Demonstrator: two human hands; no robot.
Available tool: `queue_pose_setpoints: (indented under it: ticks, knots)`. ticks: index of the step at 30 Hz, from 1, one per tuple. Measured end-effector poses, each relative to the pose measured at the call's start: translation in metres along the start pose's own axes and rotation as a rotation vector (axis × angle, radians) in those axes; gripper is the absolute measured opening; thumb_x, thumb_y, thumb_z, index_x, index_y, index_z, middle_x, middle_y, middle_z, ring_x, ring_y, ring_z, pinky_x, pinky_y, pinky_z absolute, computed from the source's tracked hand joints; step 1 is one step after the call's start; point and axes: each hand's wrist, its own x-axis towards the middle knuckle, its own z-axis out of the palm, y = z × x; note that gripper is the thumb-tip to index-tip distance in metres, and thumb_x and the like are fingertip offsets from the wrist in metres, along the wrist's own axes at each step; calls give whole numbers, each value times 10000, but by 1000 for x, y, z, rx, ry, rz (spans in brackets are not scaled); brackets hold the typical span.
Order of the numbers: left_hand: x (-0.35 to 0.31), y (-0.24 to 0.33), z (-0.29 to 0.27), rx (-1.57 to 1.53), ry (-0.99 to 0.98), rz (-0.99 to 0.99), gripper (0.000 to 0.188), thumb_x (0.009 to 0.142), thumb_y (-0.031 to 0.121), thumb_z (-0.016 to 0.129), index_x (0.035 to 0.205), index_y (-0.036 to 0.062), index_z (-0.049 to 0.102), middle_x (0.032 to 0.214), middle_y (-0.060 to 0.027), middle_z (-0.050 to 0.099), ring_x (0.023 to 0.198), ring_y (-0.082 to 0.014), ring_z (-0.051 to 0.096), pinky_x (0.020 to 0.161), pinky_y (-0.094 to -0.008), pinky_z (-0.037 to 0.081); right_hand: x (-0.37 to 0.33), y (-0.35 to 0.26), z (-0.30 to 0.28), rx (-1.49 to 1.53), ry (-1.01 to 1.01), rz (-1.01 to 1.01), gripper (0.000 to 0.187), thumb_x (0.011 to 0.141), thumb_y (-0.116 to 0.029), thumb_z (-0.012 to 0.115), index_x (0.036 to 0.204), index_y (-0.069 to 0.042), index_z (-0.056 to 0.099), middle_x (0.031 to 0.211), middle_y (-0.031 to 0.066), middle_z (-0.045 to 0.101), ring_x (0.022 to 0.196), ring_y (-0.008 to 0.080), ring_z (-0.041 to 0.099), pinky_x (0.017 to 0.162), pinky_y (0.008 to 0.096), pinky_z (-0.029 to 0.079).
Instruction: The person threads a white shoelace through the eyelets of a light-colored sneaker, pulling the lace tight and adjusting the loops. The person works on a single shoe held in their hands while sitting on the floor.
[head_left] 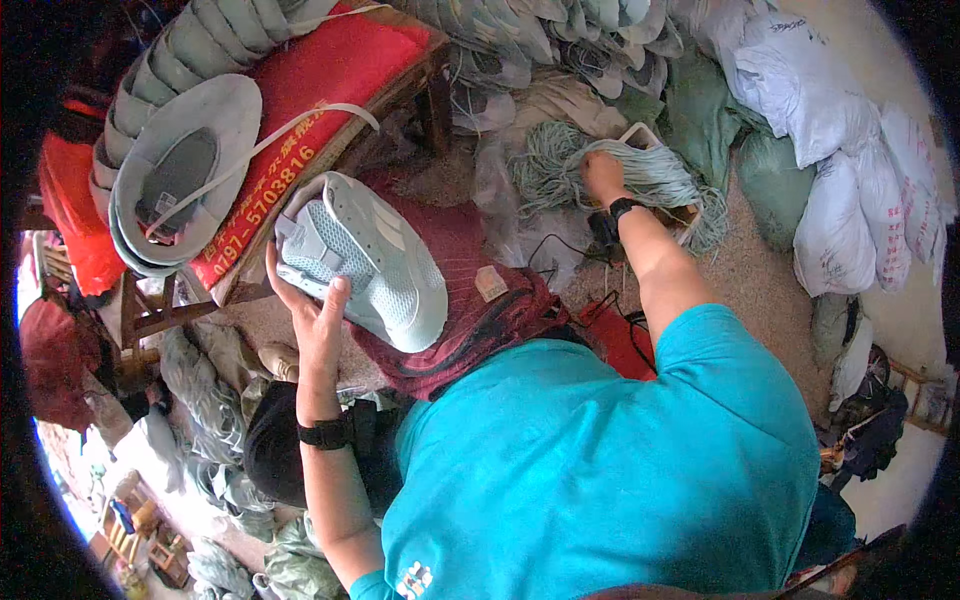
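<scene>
A pale grey-blue shoe upper (395,265) with a mesh side and punched lace holes is held up over my lap. My left hand (318,322) grips it by the heel end, thumb against its near side. Out to the right, my right hand (602,178) reaches down onto a thick bundle of pale blue-grey shoelaces (655,170). Its fingers are curled into the strands, and the fingertips are partly hidden. No lace shows in the shoe upper's holes.
Left of my lap stands a wooden bench (425,45) with a red cover (330,75). A nested row of shoe uppers (130,130) lies on it. More uppers (520,30) are heaped at the back. White sacks (800,80) line the right. A dark red cloth (450,330) covers my lap.
</scene>
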Motion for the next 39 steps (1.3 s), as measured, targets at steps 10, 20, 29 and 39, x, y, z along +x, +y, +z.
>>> queue_pose_setpoints:
  ticks: [10,20,29,39]
  knots:
    - [0,0,-3,21,-5,3,1021,828,313,740,1521,90,23,1535,-186,160,1408,-310,219,1152,-430,177,20,6,21,-108,-41,-35,271,821,-281,602,943,-71,722,1037,189,655,988,378,615,822,470,504]
    - [0,-3,-3,12,-2,10,1018,824,320,744,1519,78,41,1523,-184,192,1398,-300,242,1146,-418,188,-3,-13,-58,-109,-242,-67,467,811,-444,645,1016,-29,707,1044,210,672,1001,390,626,925,455,473]
    - [-3,-1,1,-41,24,14,992,828,300,738,1521,82,63,1520,-177,209,1394,-291,252,1140,-409,202,20,37,-10,85,-277,-105,303,770,-301,643,833,-10,696,898,214,685,780,347,669,676,475,502]
    - [-6,7,-2,5,18,-9,953,841,228,730,1520,82,77,1504,-178,239,1376,-286,280,1117,-417,259,8,11,9,-112,-35,-178,235,787,-215,608,896,-33,709,879,213,678,807,394,656,703,481,516]
